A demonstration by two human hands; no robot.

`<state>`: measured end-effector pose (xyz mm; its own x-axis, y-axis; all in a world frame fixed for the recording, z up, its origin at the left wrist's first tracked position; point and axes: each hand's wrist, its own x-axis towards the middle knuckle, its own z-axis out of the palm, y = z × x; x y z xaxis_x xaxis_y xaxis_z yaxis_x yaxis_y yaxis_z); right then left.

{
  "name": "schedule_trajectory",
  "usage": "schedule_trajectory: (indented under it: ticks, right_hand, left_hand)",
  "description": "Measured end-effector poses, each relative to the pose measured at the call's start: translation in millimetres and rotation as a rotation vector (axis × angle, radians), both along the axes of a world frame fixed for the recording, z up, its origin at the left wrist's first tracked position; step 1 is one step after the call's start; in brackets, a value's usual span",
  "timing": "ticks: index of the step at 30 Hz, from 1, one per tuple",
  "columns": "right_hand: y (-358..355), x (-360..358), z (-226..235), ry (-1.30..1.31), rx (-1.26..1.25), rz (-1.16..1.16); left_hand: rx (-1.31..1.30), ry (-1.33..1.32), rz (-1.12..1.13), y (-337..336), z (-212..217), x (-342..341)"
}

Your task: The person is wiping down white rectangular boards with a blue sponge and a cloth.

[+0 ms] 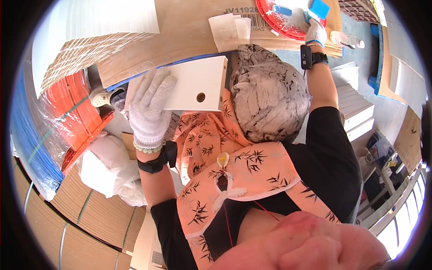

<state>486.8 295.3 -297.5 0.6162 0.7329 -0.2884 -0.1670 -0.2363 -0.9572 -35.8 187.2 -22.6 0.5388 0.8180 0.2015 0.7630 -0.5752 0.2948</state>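
Observation:
My left hand [152, 105], in a white knit glove, lies with fingers stretched across the face of a white panel [191, 83]. The panel rests over my lap by the table edge; it has a round hole near one corner and smaller holes along its brownish right edge. My right hand [316, 33], also gloved, reaches to the far right, over the rim of a round red tray [265, 19]. Its fingers close at the lower end of a blue block [319, 8]; the fingertips are partly hidden. A second blue piece [282, 10] lies in the tray among white crumbs.
Cardboard [189, 49] covers the table, with pale paper sheets [229, 31] on it. A clear plastic bottle [346, 39] lies beside the tray. A stack of white panels [108, 18] stands far left, above wrapped orange panels [72, 108]. More white panels [357, 110] stand right.

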Motion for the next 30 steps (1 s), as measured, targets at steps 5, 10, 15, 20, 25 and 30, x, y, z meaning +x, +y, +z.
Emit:
schedule_trajectory:
  ticks: [5,10,15,20,25,30]
  right_hand:
    - [4,5,-3,-0.287,-0.054,0.007]
    - [14,-8,12,-1.012,-0.213,0.131]
    - [13,-3,-5,-1.164,-0.142,0.138]
    - [11,4,-14,-1.210,-0.140,0.171]
    - [5,-18,11,-1.316,-0.214,0.192]
    - [8,-17,68,-1.105,-0.180,0.224]
  left_hand:
    - [-0.015,-0.003,-0.021,4,1,7]
    - [-0.010,-0.008,-0.013,5,2,11]
    - [0.002,-0.024,-0.036,6,1,13]
    - [-0.004,-0.031,-0.052,8,1,15]
    - [0.032,-0.011,-0.056,8,3,11]
    - [0.031,0.131,-0.109,17,20,10]
